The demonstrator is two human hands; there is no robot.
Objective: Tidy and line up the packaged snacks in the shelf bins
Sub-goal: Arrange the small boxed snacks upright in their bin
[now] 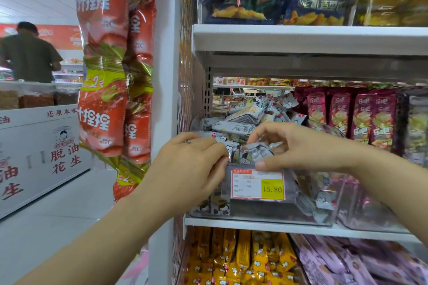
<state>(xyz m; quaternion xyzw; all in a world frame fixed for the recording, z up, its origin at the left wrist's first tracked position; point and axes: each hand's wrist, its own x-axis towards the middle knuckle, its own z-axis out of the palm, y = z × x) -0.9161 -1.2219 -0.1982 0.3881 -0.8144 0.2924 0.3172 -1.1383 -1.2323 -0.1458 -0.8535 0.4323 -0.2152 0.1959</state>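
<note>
While both hands meet at the front lip of the clear bin, left hand curls its fingers on an upright grey packet; right hand pinches a crumpled grey packet just beside it. Behind the hands: loose heap of grey packets, tumbled, unaligned. Right of the right hand: magenta packs, upright in rows. Judgement: early stage; most of this bin left.

White middle shelf: clear bin stands at left end, price label on front wall, grey snack packets heaped inside. Second clear bin just beside, on right, magenta packets upright inside. Upper shelf: dark blue bags.
</note>
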